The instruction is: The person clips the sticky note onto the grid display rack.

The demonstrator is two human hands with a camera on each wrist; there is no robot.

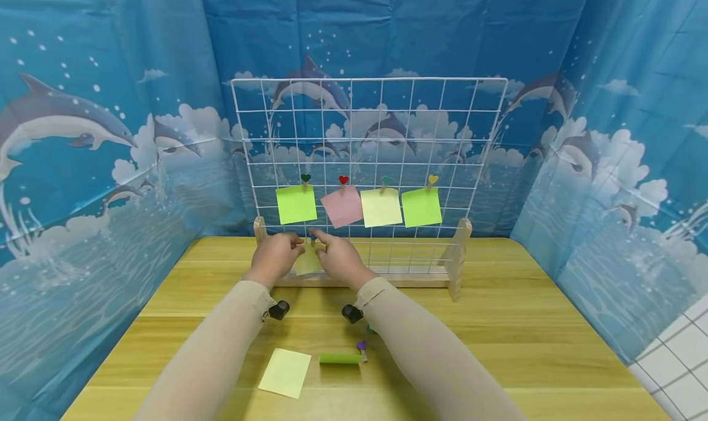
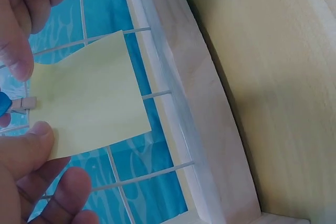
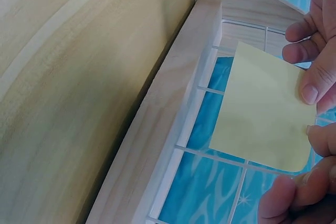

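A pale yellow sticky note hangs low on the white wire grid, held at its top edge by a wooden clip with a blue head. My left hand pinches the note's upper left corner, thumb on its front. On the other side, my right hand has its thumb tip at the upper right edge and its index finger stretched toward the clip. Both hands come close to the clip from either side. The right index fingertip is outside both wrist views.
Higher on the grid hang a green note, a pink note, a yellow note and another green note. Nearer on the table lie a yellow note, a green note edge-on and a purple-headed clip.
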